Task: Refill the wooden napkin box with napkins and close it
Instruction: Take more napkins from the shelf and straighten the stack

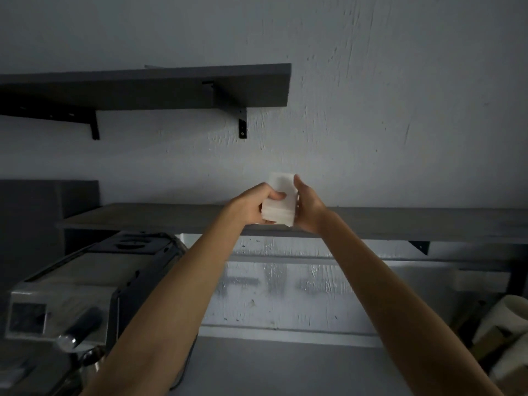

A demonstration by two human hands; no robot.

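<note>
- Both arms are stretched up and out toward the lower shelf (400, 224), and there's a white stack of napkins (281, 200) held between the hands, just above the shelf's front edge.
- Left hand (253, 205) is wrapped around the left side of the stack, thumb pressed across its front face, so it's clamped on it.
- Right hand (307, 205) is flat against the right side with the fingers pointing up, pressing in. I'd call that gripping too, more of a squeeze than a wrap.
- Can't tell if the bottom of the stack is touching the shelf or already lifted off it. The edge lines up right with the board.
- The wooden box? Not in view anywhere. So no idea whether it's open, shut, or how empty.
- Progress guess: very early. Napkins are in hand, that's about it. Still left: carry them to the box, load them in, close it.
- Other stuff around: an upper shelf (171, 87) to the left, an espresso machine (85, 281) down at lower left, a grey counter (285, 367) below, and some pale rolled things at far right I can't make out.
- It's dim in there, so small details on the stack are mushy.
</note>
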